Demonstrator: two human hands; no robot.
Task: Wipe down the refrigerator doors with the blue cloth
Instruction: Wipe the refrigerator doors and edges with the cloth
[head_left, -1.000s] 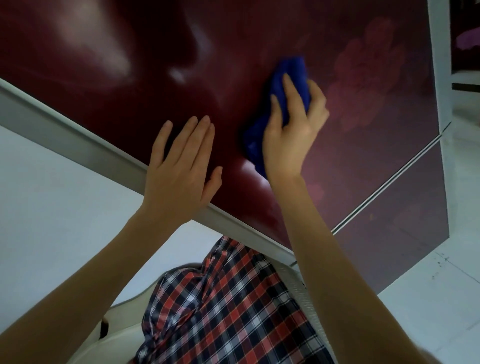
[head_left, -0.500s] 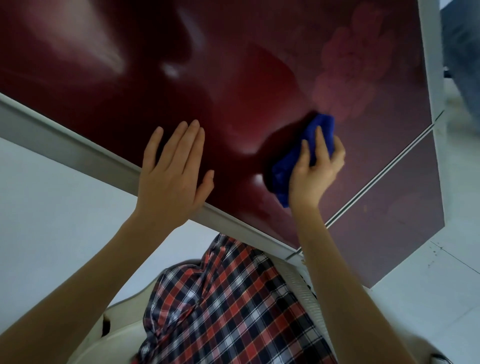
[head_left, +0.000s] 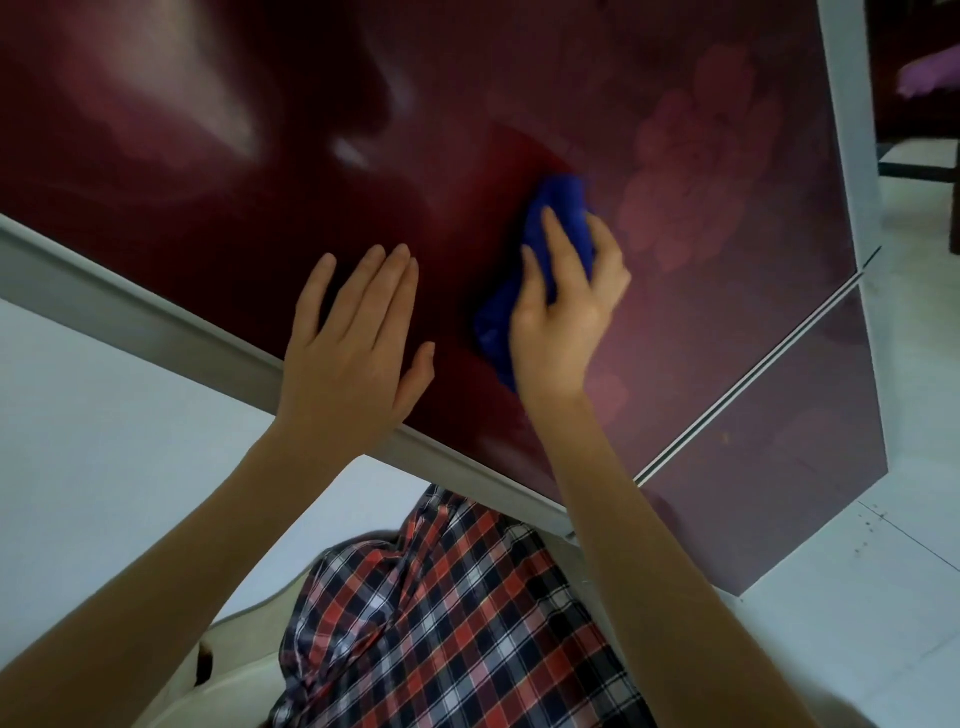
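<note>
Head view: right hand (head_left: 569, 317) presses the bunched blue cloth (head_left: 558, 218) flat on the upper refrigerator door (head_left: 701, 130), fingers closed over it for rubbing pressure, arm stretched forward. Left hand (head_left: 353, 353) lies open, palm flat near the door's left edge, likely bracing the door.

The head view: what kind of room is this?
Probably a home kitchen: a glossy maroon refrigerator door with a flower print, pale tiled floor, and a right hand wiping with a blue cloth.
</note>
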